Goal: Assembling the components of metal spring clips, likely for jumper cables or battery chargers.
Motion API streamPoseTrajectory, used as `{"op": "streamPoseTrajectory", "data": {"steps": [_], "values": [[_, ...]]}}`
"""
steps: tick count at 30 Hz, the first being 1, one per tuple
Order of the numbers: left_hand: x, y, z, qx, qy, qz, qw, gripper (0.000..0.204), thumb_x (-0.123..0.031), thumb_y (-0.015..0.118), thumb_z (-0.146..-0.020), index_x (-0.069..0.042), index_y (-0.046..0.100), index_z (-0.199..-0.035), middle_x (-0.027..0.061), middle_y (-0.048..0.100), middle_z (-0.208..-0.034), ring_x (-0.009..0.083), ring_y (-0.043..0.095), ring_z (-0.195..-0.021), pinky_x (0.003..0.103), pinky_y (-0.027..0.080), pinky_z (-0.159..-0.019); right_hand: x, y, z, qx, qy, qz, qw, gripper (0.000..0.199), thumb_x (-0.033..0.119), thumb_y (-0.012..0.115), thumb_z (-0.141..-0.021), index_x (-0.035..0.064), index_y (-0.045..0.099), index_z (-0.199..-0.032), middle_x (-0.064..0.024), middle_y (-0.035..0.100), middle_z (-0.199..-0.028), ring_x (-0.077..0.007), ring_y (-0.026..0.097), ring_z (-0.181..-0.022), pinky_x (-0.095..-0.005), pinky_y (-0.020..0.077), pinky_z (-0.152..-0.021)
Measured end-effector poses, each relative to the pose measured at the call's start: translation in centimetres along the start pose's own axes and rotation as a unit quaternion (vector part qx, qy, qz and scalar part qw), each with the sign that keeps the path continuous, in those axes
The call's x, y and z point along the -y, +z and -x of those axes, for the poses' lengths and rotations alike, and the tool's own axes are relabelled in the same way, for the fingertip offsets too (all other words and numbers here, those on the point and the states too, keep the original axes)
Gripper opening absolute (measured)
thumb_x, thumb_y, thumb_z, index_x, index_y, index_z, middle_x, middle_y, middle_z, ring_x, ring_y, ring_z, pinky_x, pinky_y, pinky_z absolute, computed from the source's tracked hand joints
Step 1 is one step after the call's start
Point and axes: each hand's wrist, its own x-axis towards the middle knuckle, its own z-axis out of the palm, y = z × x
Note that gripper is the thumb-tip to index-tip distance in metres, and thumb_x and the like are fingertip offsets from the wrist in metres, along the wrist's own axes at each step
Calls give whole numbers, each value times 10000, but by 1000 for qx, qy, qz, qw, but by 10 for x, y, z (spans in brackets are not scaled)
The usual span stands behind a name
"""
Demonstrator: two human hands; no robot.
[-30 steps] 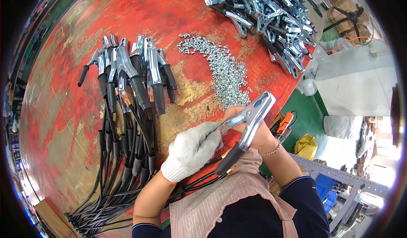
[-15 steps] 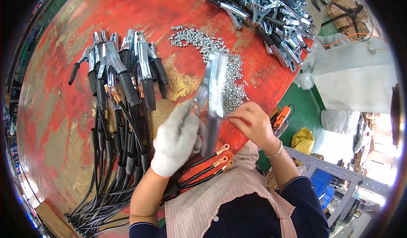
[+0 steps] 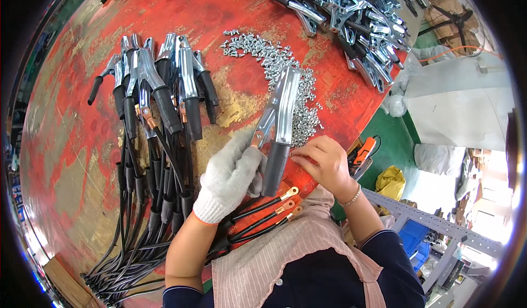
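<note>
A person (image 3: 307, 278) in a pale pink striped apron (image 3: 255, 256) works at a worn red table (image 3: 77, 121); the left hand (image 3: 229, 173), in a white knitted glove, is curled around the lower part of a clamp (image 3: 284, 119), where a bit of copper (image 3: 257, 139) shows; the clamp is raised in front of the person, its silver nose tilted up and away, its black handle (image 3: 276, 168) pointing down toward the apron; the right hand (image 3: 328, 164), bare, with a beaded bracelet (image 3: 351, 196) at the wrist, is just beside that handle, thumb and fingertips drawn close together; from where I stand, I cannot tell whether they pinch anything or touch the clamp. Beyond the clamp, a curving trail of small silver screws (image 3: 304, 124) is spread on the table; to the left lies a bunch of similar clamps (image 3: 145, 69), with long black cables (image 3: 153, 220) running back toward the person; near the apron, three cables (image 3: 267, 218) with copper ends (image 3: 285, 205) reach out over the table; at the far right is a heap of loose clamps (image 3: 351, 12); past the right edge are an orange tool (image 3: 364, 151) and a yellow bag (image 3: 391, 183).
</note>
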Motion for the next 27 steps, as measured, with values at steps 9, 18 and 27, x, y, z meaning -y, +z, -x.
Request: {"op": "streamPoseTrajectory", "data": {"steps": [9,18,27], "values": [[-11,6,6,4,26,-121,992,319,-114,444,-963,-34,543,-1255,37,658,-754,75,570,-534,242,495,-517,2,-11,-22,11,-40,-9,999,181,144,804,-677,133,708,-830,-38,602,-766,-220,593,-688,-326,487,-597],[-2,2,7,5,45,-99,994,327,-114,474,-962,-44,549,-1273,37,657,-738,81,586,-553,256,504,-534,39,6,-58,-125,-48,-141,981,250,65,837,-653,128,742,-876,-36,646,-786,-200,608,-669,-303,484,-574],[3,0,4,-1,64,-134,989,334,-112,497,-945,-40,560,-1265,63,662,-731,110,616,-582,293,518,-583,46,4,-61,-113,-56,-123,984,262,38,821,-644,133,740,-874,-38,638,-756,-206,606,-649,-307,484,-561]]}}
